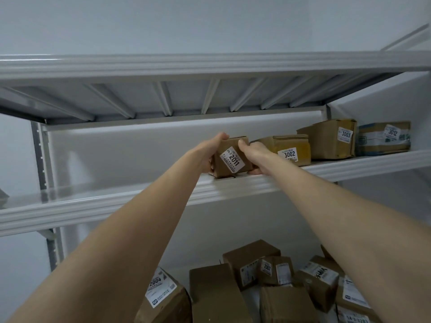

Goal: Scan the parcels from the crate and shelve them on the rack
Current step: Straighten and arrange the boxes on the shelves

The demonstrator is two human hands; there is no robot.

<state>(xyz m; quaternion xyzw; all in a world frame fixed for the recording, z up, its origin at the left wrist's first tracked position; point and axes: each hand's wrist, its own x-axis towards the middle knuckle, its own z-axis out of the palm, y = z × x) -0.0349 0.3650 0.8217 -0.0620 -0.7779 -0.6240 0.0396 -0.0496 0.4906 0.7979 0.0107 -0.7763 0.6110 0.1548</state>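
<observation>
parcel point(227, 144) on rack point(233, 185) edge, long axis upright, label point(234, 161) outward.

Parcel 2011 point(231, 159): at shelf point(116, 201) front edge, clasped between left grip point(211, 155) and right grip point(254, 155). Parcels 3002 point(291, 148), 3003 point(326, 141), 3012 point(382, 138): same shelf, rightward.
</observation>
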